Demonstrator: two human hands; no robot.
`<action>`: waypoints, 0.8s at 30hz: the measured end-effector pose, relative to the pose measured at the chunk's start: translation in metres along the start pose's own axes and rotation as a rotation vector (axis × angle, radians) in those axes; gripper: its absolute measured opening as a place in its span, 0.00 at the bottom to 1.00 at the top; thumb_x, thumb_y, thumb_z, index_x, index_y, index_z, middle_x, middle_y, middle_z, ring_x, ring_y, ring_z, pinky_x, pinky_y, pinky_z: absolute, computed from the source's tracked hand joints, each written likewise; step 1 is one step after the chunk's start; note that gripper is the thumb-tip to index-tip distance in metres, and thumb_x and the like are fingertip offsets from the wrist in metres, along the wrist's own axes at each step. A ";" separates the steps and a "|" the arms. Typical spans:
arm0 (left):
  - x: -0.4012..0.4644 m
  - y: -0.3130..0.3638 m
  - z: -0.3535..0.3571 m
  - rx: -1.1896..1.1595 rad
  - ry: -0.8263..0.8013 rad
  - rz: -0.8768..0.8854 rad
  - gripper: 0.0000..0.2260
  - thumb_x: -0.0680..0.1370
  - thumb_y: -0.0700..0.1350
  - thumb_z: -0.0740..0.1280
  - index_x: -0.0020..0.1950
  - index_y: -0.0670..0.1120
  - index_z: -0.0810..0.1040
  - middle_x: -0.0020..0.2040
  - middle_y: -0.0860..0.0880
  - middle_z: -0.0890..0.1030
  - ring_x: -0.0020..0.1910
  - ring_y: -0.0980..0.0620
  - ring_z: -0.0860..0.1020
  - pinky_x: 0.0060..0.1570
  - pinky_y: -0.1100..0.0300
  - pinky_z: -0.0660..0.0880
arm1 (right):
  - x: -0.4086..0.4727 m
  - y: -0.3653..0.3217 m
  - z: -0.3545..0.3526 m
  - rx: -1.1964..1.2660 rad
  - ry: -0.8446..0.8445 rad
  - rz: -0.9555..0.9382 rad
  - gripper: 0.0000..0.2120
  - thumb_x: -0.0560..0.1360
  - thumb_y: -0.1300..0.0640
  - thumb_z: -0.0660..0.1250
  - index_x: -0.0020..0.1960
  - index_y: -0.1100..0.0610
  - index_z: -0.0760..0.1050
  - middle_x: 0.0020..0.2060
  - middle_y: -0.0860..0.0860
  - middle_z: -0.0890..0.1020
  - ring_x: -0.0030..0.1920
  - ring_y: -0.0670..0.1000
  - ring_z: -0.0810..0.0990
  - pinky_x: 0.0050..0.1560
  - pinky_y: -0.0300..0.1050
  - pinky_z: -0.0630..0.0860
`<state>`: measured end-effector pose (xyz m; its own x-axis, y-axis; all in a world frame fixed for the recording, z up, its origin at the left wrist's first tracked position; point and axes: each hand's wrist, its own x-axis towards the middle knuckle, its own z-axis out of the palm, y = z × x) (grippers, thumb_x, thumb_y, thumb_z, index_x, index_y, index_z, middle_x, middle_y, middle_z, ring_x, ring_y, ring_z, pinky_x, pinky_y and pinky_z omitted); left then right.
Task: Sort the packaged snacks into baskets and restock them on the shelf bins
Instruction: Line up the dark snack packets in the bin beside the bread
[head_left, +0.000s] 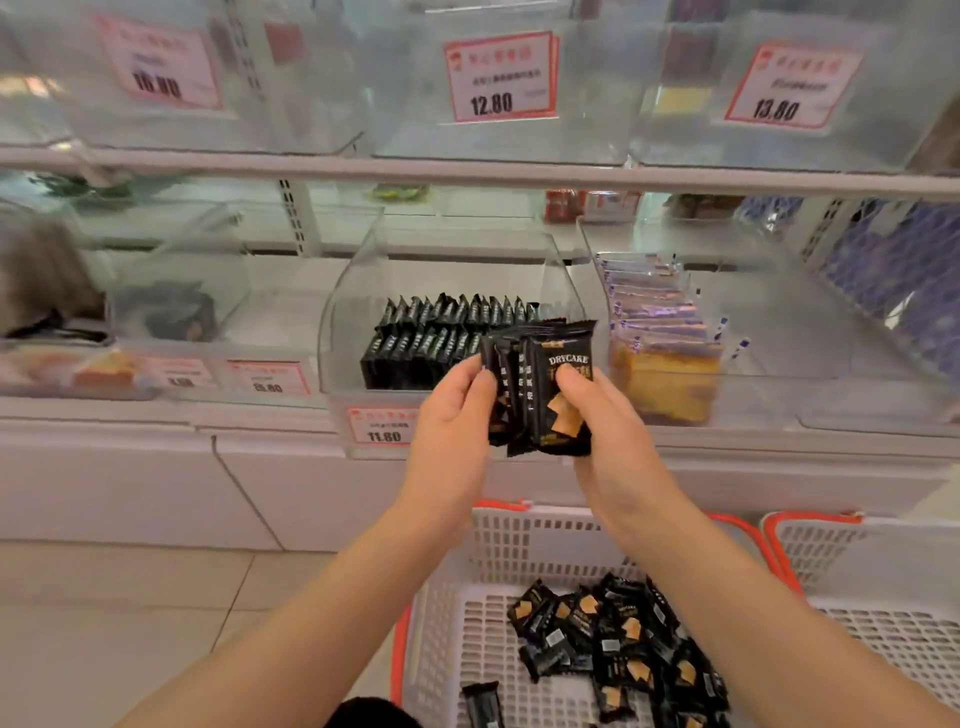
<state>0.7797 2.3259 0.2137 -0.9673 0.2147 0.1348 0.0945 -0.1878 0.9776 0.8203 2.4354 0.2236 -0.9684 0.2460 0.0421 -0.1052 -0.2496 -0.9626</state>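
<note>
1. Packets (540, 387): a small stack of flat, glossy black foil wrappers with crimped, saw-toothed ends, held upright and fanned between both hands; the front one reads "DRYCAKE" above an orange biscuit picture.
2. Left hand (454, 415): fingers curled round the stack's left edge, thumb laid on the front face, forearm reaching up from lower left.
3. Right hand (610, 426): thumb pressed on the front packet, fingers wrapped behind the stack's right side, wrist bent slightly inward.
4. Bin (337, 332): clear, hard plastic with a curved front wall, just beyond the hands on the shelf (467, 174); it holds two neat rows of the same black packets standing on edge, filling its left part.
5. Price tag (382, 426): white card with a red border, reading 11.80, just left of the left hand on the bin's front.
6. Neighbouring bin (587, 244): beyond the right hand, clear plastic, with transparent-wrapped yellow cake slices standing in a row.
7. Basket (447, 639): white perforated plastic with an orange rim, below the forearms, holding a loose heap of black packets lying at all angles.
8. Second basket (883, 561): same white lattice, right of the right forearm.
</note>
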 end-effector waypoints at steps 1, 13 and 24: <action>0.002 0.001 -0.004 0.018 0.024 -0.007 0.12 0.81 0.47 0.56 0.59 0.53 0.78 0.55 0.52 0.82 0.56 0.55 0.79 0.58 0.55 0.74 | 0.006 0.001 0.010 0.008 -0.031 0.036 0.13 0.78 0.54 0.61 0.38 0.48 0.79 0.27 0.40 0.76 0.30 0.37 0.74 0.44 0.40 0.69; 0.025 0.011 -0.107 0.572 0.196 0.397 0.22 0.73 0.45 0.63 0.67 0.45 0.69 0.58 0.55 0.70 0.60 0.58 0.69 0.62 0.65 0.65 | 0.090 -0.027 0.078 -0.435 -0.022 0.048 0.10 0.75 0.46 0.65 0.41 0.51 0.77 0.31 0.43 0.80 0.36 0.45 0.79 0.39 0.38 0.75; 0.042 -0.041 -0.148 0.645 0.053 0.207 0.29 0.69 0.44 0.74 0.58 0.68 0.63 0.52 0.69 0.71 0.52 0.70 0.72 0.53 0.72 0.71 | 0.149 0.056 0.137 -1.659 -0.431 0.290 0.16 0.74 0.44 0.64 0.43 0.58 0.76 0.42 0.54 0.77 0.40 0.53 0.74 0.44 0.43 0.72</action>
<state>0.7003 2.2004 0.1548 -0.9227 0.1855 0.3378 0.3848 0.3928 0.8352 0.6389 2.3297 0.2128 -0.9270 0.0553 -0.3709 0.1257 0.9777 -0.1685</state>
